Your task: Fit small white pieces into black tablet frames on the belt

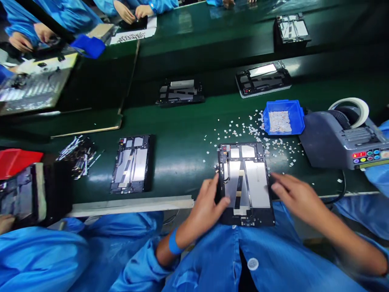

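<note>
An opened tablet chassis with silver plates and black cables lies at the near edge of the green bench, half over my lap. My left hand grips its left edge, thumb on top and fingers curled round the side. My right hand rests at its right edge, fingers bent against the frame. Small white scraps are scattered on the bench just beyond it.
A blue bin of white bits and a grey tape dispenser stand to the right. Another chassis lies left, more chassis sit on the belt behind. A red tray is far left. Other people's hands work opposite.
</note>
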`<control>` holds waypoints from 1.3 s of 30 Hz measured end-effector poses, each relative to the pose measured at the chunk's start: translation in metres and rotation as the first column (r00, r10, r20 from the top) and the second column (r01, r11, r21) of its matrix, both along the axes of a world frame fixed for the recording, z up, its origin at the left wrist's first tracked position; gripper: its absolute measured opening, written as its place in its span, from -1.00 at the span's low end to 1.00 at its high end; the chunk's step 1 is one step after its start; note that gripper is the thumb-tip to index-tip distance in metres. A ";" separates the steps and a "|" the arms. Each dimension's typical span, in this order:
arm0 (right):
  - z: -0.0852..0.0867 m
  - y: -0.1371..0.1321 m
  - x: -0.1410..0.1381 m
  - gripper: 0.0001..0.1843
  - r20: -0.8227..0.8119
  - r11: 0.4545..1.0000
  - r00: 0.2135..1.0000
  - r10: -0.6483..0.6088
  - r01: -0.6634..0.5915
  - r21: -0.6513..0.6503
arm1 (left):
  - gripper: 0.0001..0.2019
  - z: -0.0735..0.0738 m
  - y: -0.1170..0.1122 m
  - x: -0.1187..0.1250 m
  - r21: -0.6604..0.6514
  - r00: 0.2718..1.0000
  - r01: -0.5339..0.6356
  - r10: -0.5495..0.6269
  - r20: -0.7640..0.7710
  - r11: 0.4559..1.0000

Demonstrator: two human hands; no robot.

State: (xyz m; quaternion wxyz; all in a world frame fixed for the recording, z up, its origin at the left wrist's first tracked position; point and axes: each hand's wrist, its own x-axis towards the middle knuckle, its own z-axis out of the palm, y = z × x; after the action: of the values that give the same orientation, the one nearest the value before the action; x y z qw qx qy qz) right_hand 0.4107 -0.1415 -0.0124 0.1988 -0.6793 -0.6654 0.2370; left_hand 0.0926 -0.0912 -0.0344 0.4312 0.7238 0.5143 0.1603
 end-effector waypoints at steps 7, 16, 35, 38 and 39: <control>0.028 0.013 -0.056 -0.43 -0.246 0.990 0.959 0.144 -0.140 0.035 | -0.24 0.011 -0.002 -0.016 -0.029 0.946 -0.258 0.259 0.198 0.966; 0.018 0.084 -0.036 -0.56 -0.237 0.992 0.964 0.123 -0.129 -0.008 | -0.23 0.085 0.098 -0.245 -0.169 0.569 -0.794 0.812 0.127 0.583; -0.013 0.073 -0.037 -0.62 -0.131 0.996 0.988 0.076 -0.068 0.064 | -0.64 0.025 0.109 -0.031 0.491 0.946 0.275 -0.143 -0.289 0.827; -0.016 0.073 -0.040 -0.63 -0.149 0.994 0.985 0.087 -0.075 0.081 | -0.54 0.010 0.131 0.019 0.498 0.918 0.367 -0.219 -0.331 0.785; -0.017 0.072 -0.040 -0.63 -0.158 0.994 0.984 0.088 -0.076 0.082 | -0.54 0.006 0.138 0.026 0.492 0.898 0.417 -0.264 -0.352 0.764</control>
State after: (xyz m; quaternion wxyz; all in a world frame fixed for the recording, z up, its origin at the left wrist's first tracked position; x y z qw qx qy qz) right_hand 0.3708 -0.0691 -0.0294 0.2675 -0.6219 -0.6832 0.2738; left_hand 0.1185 0.0469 -0.0282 0.1522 0.9136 0.3560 0.1241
